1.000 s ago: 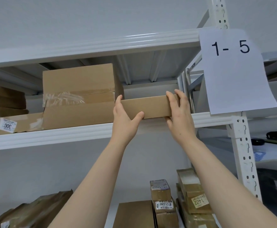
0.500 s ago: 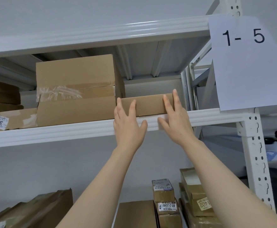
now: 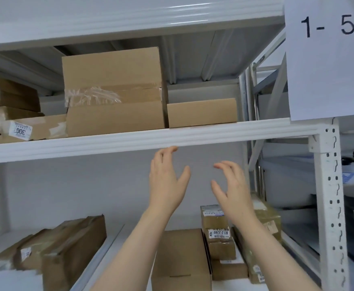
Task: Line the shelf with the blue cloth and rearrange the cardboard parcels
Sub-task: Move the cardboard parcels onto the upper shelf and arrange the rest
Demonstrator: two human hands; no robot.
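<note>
A flat cardboard parcel point(image 3: 202, 113) lies on the upper white shelf point(image 3: 142, 138), right beside a tall taped carton point(image 3: 113, 91). Left of that carton lie a low parcel labelled 300 point(image 3: 35, 129) and stacked brown parcels point(image 3: 8, 101). My left hand point(image 3: 165, 181) and my right hand point(image 3: 230, 185) hang below the shelf's front edge, fingers loosely spread, holding nothing. No blue cloth is in sight.
The lower shelf carries a long wrapped parcel point(image 3: 66, 246) at left, a flat box point(image 3: 180, 259) in the middle and small labelled boxes point(image 3: 218, 229) at right. A paper sign "1- 5" point(image 3: 327, 59) hangs on the white upright post point(image 3: 329, 196).
Both hands held the flat parcel, pushed it back onto the upper shelf, then let go and dropped below the shelf edge. The parcel now rests alone.
</note>
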